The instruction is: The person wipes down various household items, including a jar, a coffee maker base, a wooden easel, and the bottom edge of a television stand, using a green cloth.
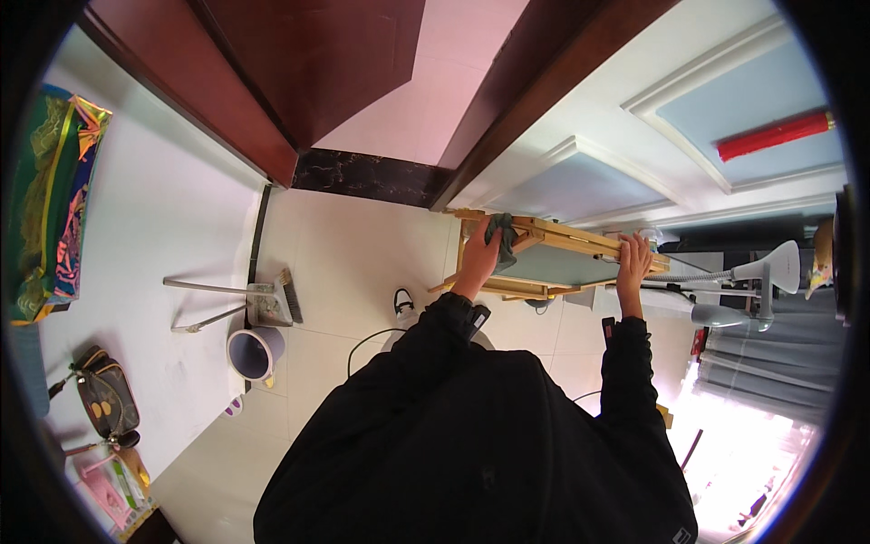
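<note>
Before me, close to the panelled wall, stands a folding wooden frame point(544, 289) with light wood rails and a grey-green panel point(571, 265). My left hand point(481, 255) is closed on a dark grey-green cloth point(504, 245) and presses it against the frame's upper left corner. My right hand point(634, 257) grips the frame's top rail near its right end, its fingers bent over the edge. The undersides of both hands are hidden.
A broom point(292, 296), a dustpan point(268, 304) and a bucket point(255, 353) stand by the left wall. A dark stone threshold point(367, 175) crosses the doorway ahead. A desk lamp point(781, 267) is at the right. A thin cable lies near my feet.
</note>
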`<action>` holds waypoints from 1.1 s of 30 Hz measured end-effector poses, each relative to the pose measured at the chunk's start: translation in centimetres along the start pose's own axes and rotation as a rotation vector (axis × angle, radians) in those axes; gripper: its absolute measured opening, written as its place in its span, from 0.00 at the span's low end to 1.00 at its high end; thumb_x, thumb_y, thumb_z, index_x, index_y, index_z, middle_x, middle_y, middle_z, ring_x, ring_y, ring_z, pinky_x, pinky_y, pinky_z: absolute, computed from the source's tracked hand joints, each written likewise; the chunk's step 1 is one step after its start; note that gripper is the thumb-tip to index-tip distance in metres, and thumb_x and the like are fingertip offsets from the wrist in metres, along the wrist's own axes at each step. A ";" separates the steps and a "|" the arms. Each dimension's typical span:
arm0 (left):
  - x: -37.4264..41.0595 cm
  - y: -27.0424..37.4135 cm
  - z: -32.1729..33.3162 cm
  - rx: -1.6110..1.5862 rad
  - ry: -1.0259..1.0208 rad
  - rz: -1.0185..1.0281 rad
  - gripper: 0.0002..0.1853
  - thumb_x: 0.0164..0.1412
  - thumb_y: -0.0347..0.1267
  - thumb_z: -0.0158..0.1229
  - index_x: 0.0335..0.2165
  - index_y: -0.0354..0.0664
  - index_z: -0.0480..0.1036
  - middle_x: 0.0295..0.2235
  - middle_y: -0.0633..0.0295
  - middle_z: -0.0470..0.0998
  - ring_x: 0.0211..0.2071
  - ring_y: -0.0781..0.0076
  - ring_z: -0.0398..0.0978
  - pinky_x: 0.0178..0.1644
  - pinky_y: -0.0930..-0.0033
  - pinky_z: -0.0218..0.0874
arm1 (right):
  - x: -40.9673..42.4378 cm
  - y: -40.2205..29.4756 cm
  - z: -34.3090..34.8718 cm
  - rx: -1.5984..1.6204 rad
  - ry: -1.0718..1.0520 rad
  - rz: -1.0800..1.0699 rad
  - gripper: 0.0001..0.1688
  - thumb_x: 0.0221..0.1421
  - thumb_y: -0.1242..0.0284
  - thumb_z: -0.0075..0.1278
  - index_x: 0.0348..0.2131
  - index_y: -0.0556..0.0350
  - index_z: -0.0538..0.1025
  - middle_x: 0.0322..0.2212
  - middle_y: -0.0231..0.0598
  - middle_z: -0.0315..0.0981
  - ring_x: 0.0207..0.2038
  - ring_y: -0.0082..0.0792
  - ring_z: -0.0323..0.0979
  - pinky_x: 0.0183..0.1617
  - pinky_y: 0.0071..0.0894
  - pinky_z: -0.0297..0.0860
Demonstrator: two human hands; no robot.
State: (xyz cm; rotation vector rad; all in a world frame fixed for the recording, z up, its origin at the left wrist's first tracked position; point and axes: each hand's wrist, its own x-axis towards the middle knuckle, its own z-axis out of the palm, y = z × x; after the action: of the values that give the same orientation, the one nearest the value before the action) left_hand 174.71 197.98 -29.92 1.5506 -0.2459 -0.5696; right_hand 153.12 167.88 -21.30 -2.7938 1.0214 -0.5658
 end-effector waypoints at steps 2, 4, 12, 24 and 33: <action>0.3 0.8 -0.4 -0.078 0.037 0.011 0.21 0.73 0.38 0.53 0.57 0.39 0.70 0.47 0.41 0.80 0.49 0.41 0.78 0.52 0.54 0.69 | 0.0 0.0 0.1 0.000 -0.024 0.022 0.24 0.76 0.53 0.35 0.56 0.37 0.78 0.64 0.36 0.64 0.74 0.46 0.48 0.75 0.56 0.36; 0.1 3.1 -0.6 -0.137 0.052 0.073 0.22 0.72 0.37 0.53 0.60 0.40 0.70 0.48 0.41 0.80 0.50 0.42 0.78 0.52 0.54 0.69 | -0.3 0.0 0.1 0.009 -0.009 0.043 0.24 0.75 0.54 0.35 0.55 0.37 0.78 0.64 0.36 0.64 0.74 0.46 0.48 0.75 0.57 0.35; 1.3 0.0 -0.5 0.294 0.001 0.004 0.20 0.72 0.37 0.51 0.59 0.47 0.71 0.45 0.43 0.81 0.48 0.38 0.78 0.49 0.47 0.70 | 0.1 -0.9 0.3 0.016 0.034 0.006 0.21 0.75 0.56 0.37 0.54 0.35 0.78 0.63 0.36 0.65 0.73 0.48 0.50 0.75 0.61 0.36; 1.1 2.2 -1.6 0.353 -0.012 0.149 0.21 0.70 0.32 0.52 0.59 0.54 0.72 0.44 0.44 0.79 0.49 0.40 0.77 0.53 0.48 0.69 | -0.6 -3.2 0.1 0.016 0.088 0.019 0.19 0.74 0.57 0.41 0.54 0.37 0.79 0.62 0.36 0.67 0.72 0.48 0.52 0.75 0.62 0.36; 4.5 4.4 -4.0 0.585 -0.334 0.230 0.22 0.65 0.28 0.55 0.57 0.52 0.74 0.47 0.51 0.80 0.49 0.45 0.77 0.52 0.54 0.70 | -1.0 -5.7 -0.8 -0.110 0.095 0.186 0.25 0.73 0.52 0.43 0.63 0.33 0.73 0.66 0.37 0.63 0.74 0.48 0.48 0.75 0.70 0.33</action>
State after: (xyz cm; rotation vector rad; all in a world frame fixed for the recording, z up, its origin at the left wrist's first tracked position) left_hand 181.33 198.96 -26.64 1.9439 -0.8975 -0.6026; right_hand 155.52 172.86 -19.58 -2.7454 1.3539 -0.6414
